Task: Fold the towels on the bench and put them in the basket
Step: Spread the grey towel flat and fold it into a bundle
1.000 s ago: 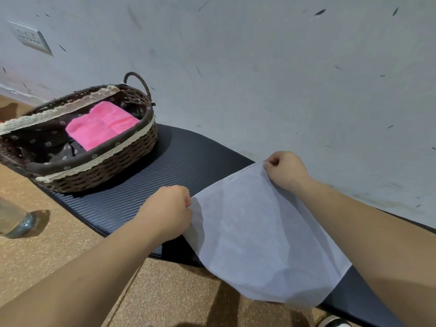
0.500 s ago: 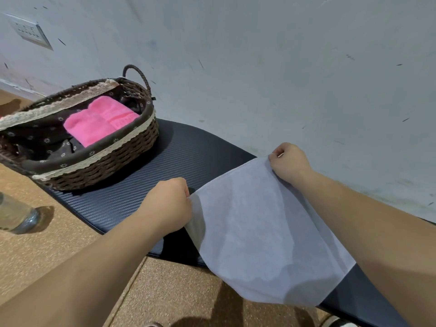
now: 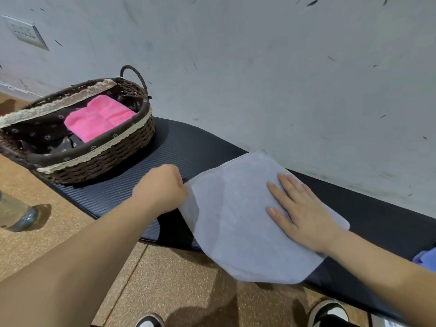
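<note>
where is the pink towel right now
In the head view, the folded pink towel lies inside the brown wicker basket at upper left, on the left end of the dark padded bench, well left of the pale grey towel.

The bench (image 3: 188, 149) is bare btwn the basket (image 3: 106, 161) on the left & the grey towel (image 3: 236, 220): room for a hand there. Basket top is open; pink towel (image 3: 99, 119) lies in its right part. The wall (image 3: 259, 67) stands right behind the bench, blocks the far side.

No text, label or number is readable.
</note>
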